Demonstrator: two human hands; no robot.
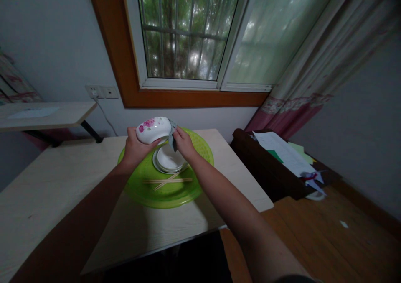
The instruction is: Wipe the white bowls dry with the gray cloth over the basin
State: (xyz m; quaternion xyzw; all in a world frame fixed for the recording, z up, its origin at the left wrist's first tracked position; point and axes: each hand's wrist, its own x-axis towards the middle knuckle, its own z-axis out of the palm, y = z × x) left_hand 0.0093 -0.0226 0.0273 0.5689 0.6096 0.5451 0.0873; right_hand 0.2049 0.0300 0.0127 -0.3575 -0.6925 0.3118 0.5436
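Note:
My left hand [137, 146] grips a white bowl [158, 127] with pink flowers, tilted on its side above the tray. Pinched in my right hand [184, 142] is a grey-green cloth [172, 133], pressed against the bowl's right rim. Below them a large round green tray [169, 197] rests on the table. On it sit stacked small white dishes [170, 157], partly covered by my right hand. Several wooden chopsticks [169, 181] lie crossed in front of the dishes. The inside of the bowl faces away from me.
The pale wooden table [78, 182] reaches the wall under a barred window [188, 32]. At the left stands a raised shelf [46, 113] on black legs, near a wall socket [102, 92] with a cord. To the right, papers [282, 151] lie on a dark brown piece of furniture [263, 166].

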